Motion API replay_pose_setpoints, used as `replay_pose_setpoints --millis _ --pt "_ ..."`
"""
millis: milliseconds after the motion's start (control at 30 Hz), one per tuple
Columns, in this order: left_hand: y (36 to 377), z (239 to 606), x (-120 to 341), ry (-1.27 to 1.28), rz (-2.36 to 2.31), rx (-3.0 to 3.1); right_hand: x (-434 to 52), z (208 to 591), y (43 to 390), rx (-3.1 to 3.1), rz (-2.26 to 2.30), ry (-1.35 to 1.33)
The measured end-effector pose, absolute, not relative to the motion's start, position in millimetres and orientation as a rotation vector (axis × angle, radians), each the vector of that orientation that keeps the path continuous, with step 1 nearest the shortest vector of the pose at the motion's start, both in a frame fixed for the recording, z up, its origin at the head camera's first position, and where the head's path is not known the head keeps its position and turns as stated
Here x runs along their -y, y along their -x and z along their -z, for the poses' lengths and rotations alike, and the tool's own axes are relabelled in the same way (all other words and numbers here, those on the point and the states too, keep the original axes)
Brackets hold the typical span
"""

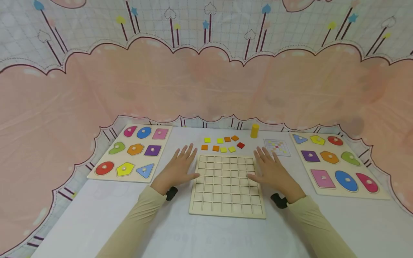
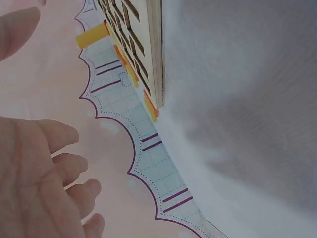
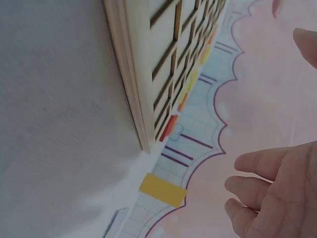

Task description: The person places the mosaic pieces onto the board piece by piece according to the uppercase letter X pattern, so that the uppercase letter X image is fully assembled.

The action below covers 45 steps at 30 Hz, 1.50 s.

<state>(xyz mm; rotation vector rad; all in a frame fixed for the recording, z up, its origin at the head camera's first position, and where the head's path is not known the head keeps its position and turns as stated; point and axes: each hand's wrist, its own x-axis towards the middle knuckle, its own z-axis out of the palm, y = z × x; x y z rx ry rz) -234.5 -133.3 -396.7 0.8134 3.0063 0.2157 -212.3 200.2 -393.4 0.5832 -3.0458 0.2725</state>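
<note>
Head view: wooden grid board [image 1: 227,185] lies at the table's near centre, every cell bare; nothing placed yet, all filling remains. Left hand [image 1: 178,169] and right hand [image 1: 271,170] lie flat, fingers spread, at its two sides, thumbs touching its edges, gripping nothing. Coloured tiles [image 1: 222,143] lie loose beyond its far edge, beside a yellow cylinder [image 1: 255,130] and pattern card [image 1: 277,147]. Left wrist view: pale board edge [image 2: 156,49], fingers [image 2: 69,161] open. Right wrist view: board edge [image 3: 130,74], fingers [image 3: 257,166] open.
</note>
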Motion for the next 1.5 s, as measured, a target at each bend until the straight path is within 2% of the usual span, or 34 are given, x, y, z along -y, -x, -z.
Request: replay_pose_setpoints --millis 700,967,1500 --pt "219.1 412.1 128.7 -1.058 0.146 -2.752 -189.0 404.1 203.8 3.191 -0.230 -0.933" --pt "217.9 408.7 132.2 -1.149 0.248 -2.703 -189.6 409.9 208.5 3.193 -0.087 -1.045" --pt "217.5 408.2 137.6 -1.236 0.195 -2.681 -187.8 409.1 210.9 3.240 -0.116 -1.066"
